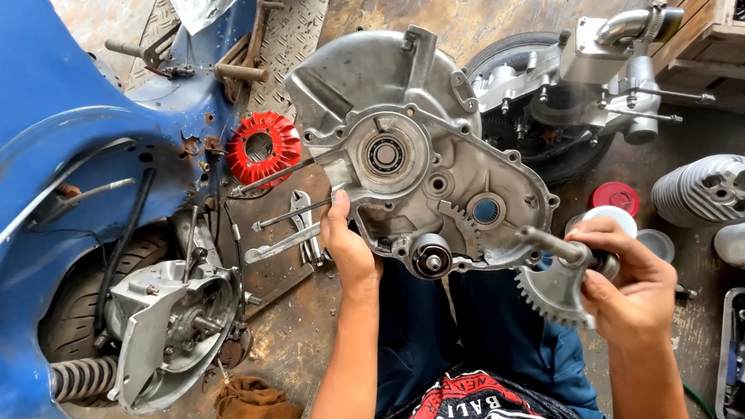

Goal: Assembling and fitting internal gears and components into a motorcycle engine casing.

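- Clamped in the right hand [627,285] was a gear shaft [562,250], fingers wrapped tight round its stub end, the toothed gear wheel [551,292] hanging just below the knuckles.
- Over on the other side, the left hand [346,245] gripped the near edge of the engine crankcase half [412,148], thumb up against the casting, propping it upright over the person's lap.
- Between the two grips, the case face showed a bearing seat [385,155] up high, a round bushed hole [485,210] close to the shaft's tip, and a small boss [430,257] at the bottom edge.
- By my read, the step in hand was fitting the shaft into the case: its free end pointed at the case, just beside the rim, not yet entered.
- Judging from that, the next move would call for lining the shaft square to its bore while the left hand held the case steady, so the teeth did not snag on the small gear already seated there.
- Just beyond the right hand stood a white cap [612,216] and a red cap [616,197]; farther out lay a finned cylinder [711,187].
- Behind the case, well past both grips, sat a second engine assembly [579,88].
- Out past the left hand lay spanners [293,235], a red fan wheel [263,147], then the blue scooter body [38,150] with its rear hub [175,326].
- Nearest the left forearm, a brown rag [255,407] lay on the floor.
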